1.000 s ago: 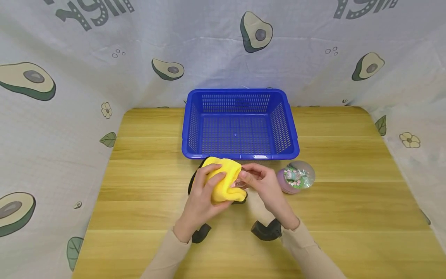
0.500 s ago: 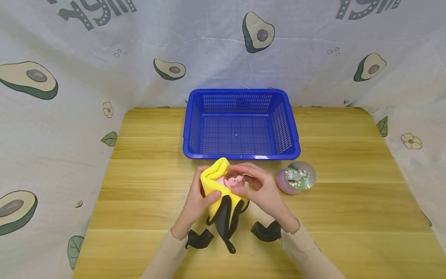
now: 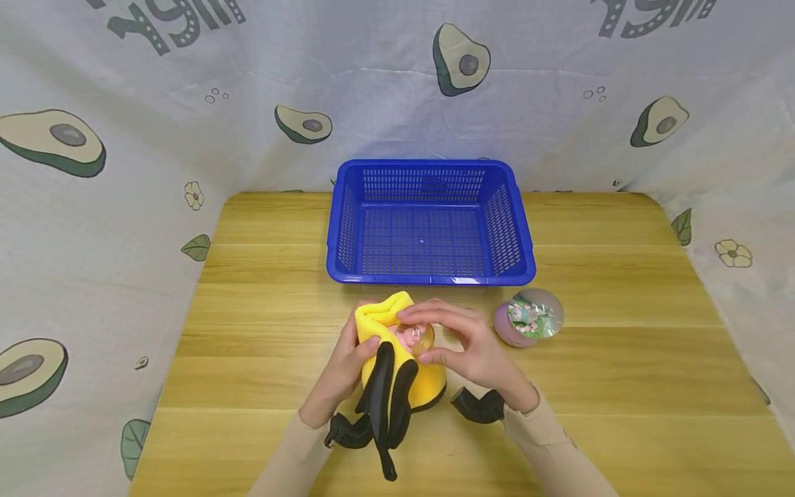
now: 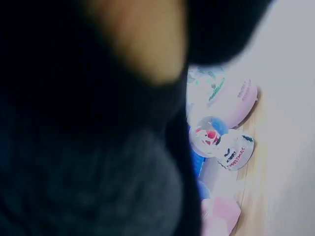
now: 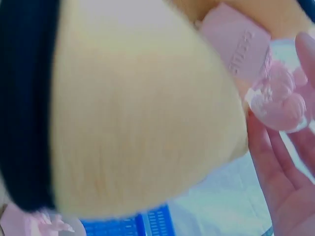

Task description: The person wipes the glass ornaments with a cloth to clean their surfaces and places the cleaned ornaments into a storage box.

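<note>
In the head view a pink snow globe (image 3: pixel 415 337) with a clear dome lies partly wrapped in a yellow and black cloth (image 3: pixel 428 383). My left hand (image 3: pixel 341 362) grips the cloth from the left, thumb on the near side, fingers mostly hidden behind it. From the right, my right hand (image 3: pixel 475 345) holds the dome between thumb and fingers. The right wrist view shows the globe's pink lettered base (image 5: pixel 238 44) close to fingers. Dark, blurred shapes fill most of the left wrist view. A purple-based snow globe (image 3: pixel 528 317) stands to the right of my right hand.
Behind the hands is a blue plastic basket (image 3: pixel 428 279) on the wooden table (image 3: pixel 621 373). The left wrist view shows a white snow globe (image 4: pixel 236 150) lettered "Christmas" and a pink object (image 4: pixel 224 214). Black wrist mounts (image 3: pixel 478 406) sit under both wrists.
The cloth has been turned and lowered, so its black side and strap now hang toward me. The pink globe's dome has come into fuller view between my hands.
</note>
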The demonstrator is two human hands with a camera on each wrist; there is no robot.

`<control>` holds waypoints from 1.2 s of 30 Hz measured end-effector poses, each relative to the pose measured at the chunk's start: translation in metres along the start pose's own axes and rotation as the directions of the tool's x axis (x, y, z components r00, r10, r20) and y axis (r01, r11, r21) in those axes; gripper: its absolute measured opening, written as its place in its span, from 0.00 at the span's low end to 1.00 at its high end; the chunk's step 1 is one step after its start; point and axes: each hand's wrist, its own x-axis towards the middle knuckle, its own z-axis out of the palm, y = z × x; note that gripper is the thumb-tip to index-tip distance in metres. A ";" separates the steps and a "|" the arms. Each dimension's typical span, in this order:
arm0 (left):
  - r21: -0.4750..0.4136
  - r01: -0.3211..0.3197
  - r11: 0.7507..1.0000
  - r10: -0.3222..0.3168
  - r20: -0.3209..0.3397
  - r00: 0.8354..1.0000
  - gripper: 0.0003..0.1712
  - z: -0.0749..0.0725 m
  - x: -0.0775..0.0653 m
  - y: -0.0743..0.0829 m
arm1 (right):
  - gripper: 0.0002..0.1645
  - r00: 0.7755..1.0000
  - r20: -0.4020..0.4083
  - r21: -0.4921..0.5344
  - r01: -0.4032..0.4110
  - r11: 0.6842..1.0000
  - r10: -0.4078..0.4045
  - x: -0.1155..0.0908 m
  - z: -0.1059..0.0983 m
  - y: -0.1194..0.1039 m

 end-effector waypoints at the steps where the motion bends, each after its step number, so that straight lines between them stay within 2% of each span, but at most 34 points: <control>1: 0.018 -0.011 1.000 0.011 -0.012 1.000 0.31 0.001 0.000 0.001 | 0.25 1.000 -0.014 0.004 -0.016 1.000 0.016 0.000 0.000 0.000; 4: 0.095 -0.053 0.994 0.058 -0.048 0.997 0.36 0.004 0.000 0.004 | 0.26 0.992 -0.080 0.022 -0.095 0.995 0.096 -0.002 0.003 -0.002; 7: 0.190 -0.101 0.976 0.116 -0.071 0.991 0.37 0.007 0.000 0.007 | 0.26 0.970 -0.161 0.039 -0.178 0.983 0.181 -0.004 0.005 -0.003; 9: 0.257 -0.149 0.955 0.172 -0.068 0.983 0.37 0.009 0.000 0.008 | 0.28 0.950 -0.205 0.064 -0.226 0.972 0.234 -0.004 0.006 -0.004; 11: 0.336 -0.215 0.917 0.246 -0.049 0.968 0.36 0.011 0.001 0.009 | 0.30 0.930 -0.237 0.103 -0.265 0.959 0.282 -0.004 0.007 -0.004; 12: 0.380 -0.257 0.888 0.290 -0.029 0.957 0.35 0.013 0.002 0.009 | 0.30 0.918 -0.251 0.122 -0.284 0.951 0.307 -0.004 0.007 -0.004; 14: 0.481 -0.336 0.810 0.374 0.018 0.927 0.34 0.014 0.002 0.008 | 0.30 0.894 -0.278 0.159 -0.318 0.935 0.351 -0.004 0.008 -0.004; 17: 0.624 -0.417 0.661 0.469 0.090 0.879 0.32 0.016 0.003 0.007 | 0.25 0.848 -0.332 0.174 -0.376 0.910 0.413 -0.003 0.010 -0.005; 19: 0.694 -0.431 0.577 0.498 0.119 0.859 0.32 0.018 0.003 0.007 | 0.23 0.815 -0.370 0.173 -0.411 0.895 0.445 -0.002 0.013 -0.005; 20: 0.715 -0.426 0.555 0.503 0.120 0.856 0.33 0.018 0.004 0.007 | 0.23 0.802 -0.386 0.169 -0.425 0.889 0.456 -0.001 0.015 -0.006; 21: 0.728 -0.419 0.543 0.506 0.115 0.855 0.33 0.019 0.004 0.006 | 0.23 0.794 -0.400 0.162 -0.431 0.888 0.458 0.000 0.016 -0.006; 22: 0.736 -0.409 0.539 0.504 0.107 0.857 0.33 0.020 0.004 0.006 | 0.24 0.792 -0.408 0.158 -0.430 0.889 0.455 0.001 0.018 -0.006; 23: 0.737 -0.397 0.547 0.499 0.093 0.862 0.32 0.020 0.004 0.006 | 0.25 0.794 -0.412 0.150 -0.426 0.892 0.448 0.001 0.019 -0.006; 24: 0.729 -0.384 0.567 0.493 0.073 0.867 0.32 0.021 0.004 0.005 | 0.26 0.800 -0.411 0.142 -0.417 0.898 0.437 0.002 0.020 -0.006; 26: 0.698 -0.355 0.622 0.474 0.025 0.880 0.33 0.022 0.004 0.005 | 0.28 0.817 -0.401 0.124 -0.400 0.908 0.414 0.002 0.022 -0.006; 27: 0.684 -0.350 0.640 0.470 0.011 0.882 0.33 0.022 0.005 0.005 | 0.28 0.825 -0.394 0.122 -0.390 0.913 0.405 0.003 0.022 -0.006; 31: 0.606 -0.330 0.723 0.433 -0.026 0.901 0.36 0.019 0.005 0.007 | 0.29 0.822 -0.385 0.166 -0.386 0.908 0.420 0.004 0.022 -0.007; 34: 0.554 -0.321 0.768 0.404 -0.031 0.914 0.37 0.015 0.004 0.008 | 0.30 0.818 -0.392 0.205 -0.368 0.907 0.421 0.005 0.022 -0.008; 36: 0.529 -0.306 0.792 0.384 -0.042 0.922 0.37 0.013 0.003 0.009 | 0.31 0.828 -0.393 0.205 -0.345 0.916 0.399 0.005 0.022 -0.008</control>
